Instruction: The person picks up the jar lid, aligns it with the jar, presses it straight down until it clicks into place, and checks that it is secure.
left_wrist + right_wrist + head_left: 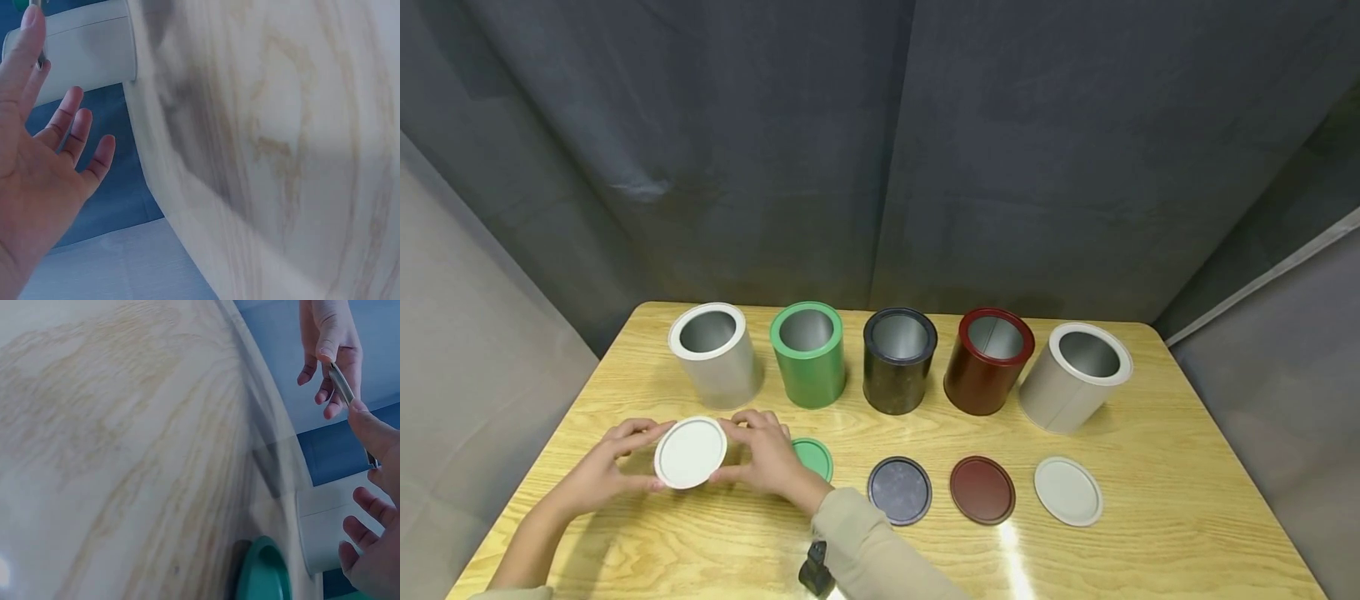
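Both hands hold a round white lid (691, 452) up above the front left of the table. My left hand (598, 473) pinches its left edge between thumb and fingers, the other fingers spread loose in the left wrist view. On the opposite edge, my right hand (763, 454) pinches it too. Seen edge-on in the right wrist view, the lid (342, 386) spans from one hand to the other. Behind it stands a white can (722, 367) with an open top. A green lid (813, 458) lies partly hidden behind the right hand.
Along the back stand a green can (812, 375), a black can (895, 379), a dark red can (981, 379) and another white can (1060, 396), all open-topped. In front lie a black lid (899, 491), a dark red lid (982, 490) and a white lid (1069, 492).
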A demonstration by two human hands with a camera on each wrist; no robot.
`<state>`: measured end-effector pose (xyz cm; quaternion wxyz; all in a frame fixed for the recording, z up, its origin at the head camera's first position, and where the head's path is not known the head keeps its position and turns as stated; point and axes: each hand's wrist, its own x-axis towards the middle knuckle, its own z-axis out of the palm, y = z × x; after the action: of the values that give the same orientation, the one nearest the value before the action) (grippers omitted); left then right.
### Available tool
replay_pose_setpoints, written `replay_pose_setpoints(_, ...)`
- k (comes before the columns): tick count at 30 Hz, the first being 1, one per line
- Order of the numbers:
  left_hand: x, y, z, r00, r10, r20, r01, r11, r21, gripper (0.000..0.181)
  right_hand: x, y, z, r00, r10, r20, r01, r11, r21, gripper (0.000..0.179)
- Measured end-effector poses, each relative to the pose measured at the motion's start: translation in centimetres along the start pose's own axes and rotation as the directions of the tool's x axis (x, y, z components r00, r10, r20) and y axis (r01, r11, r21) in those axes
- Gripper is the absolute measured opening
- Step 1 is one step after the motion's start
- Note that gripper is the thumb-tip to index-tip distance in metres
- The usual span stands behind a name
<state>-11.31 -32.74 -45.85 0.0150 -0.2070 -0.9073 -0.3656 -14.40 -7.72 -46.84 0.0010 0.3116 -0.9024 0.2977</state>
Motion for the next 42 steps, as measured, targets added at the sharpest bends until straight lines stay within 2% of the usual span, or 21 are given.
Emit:
replay_pose_setpoints(6,0.2,0.4,-0.2,0.999,-0.004,-0.038,0.003,1.000,-0.019,0.075,0.1,0.0,-0.7,0.998,-0.046,-0.038,0.046,0.999,0.004,0.071)
replay_pose_setpoints(13,0.3,1.0,-0.5,0.997,0.002,-0.081,0.002,0.999,0.047,0.076,0.2,-0.2,-1.5,0.996,-0.065,-0.058,0.067,0.997,0.035,0.073)
replay_pose_setpoints(16,0.4,1.3,-0.6,0.994,0.009,-0.111,-0.004,0.999,0.042,0.075,0.3,-0.3,-1.8,0.996,-0.067,-0.065,0.070,0.997,0.041,0.073)
replay_pose_setpoints(23,0.7,1.9,-0.9,0.973,0.053,-0.224,-0.051,0.999,0.016,0.069,0.7,-0.6,-2.9,0.995,-0.066,-0.069,0.070,0.996,0.064,0.073)
replay_pose_setpoints(32,1.3,2.5,-1.0,0.949,0.035,-0.312,-0.048,0.998,-0.035,0.060,1.4,-0.7,-4.0,0.983,-0.094,-0.155,0.111,0.988,0.105,0.070)
replay_pose_setpoints(35,1.6,2.9,-1.1,0.946,0.037,-0.323,-0.054,0.998,-0.045,0.059,1.7,-0.6,-4.3,0.981,-0.093,-0.169,0.112,0.988,0.105,0.070)
replay_pose_setpoints(42,2.2,3.5,-1.2,0.947,0.039,-0.319,-0.062,0.996,-0.059,0.061,2.2,-0.6,-5.1,0.980,-0.085,-0.178,0.106,0.988,0.112,0.071)
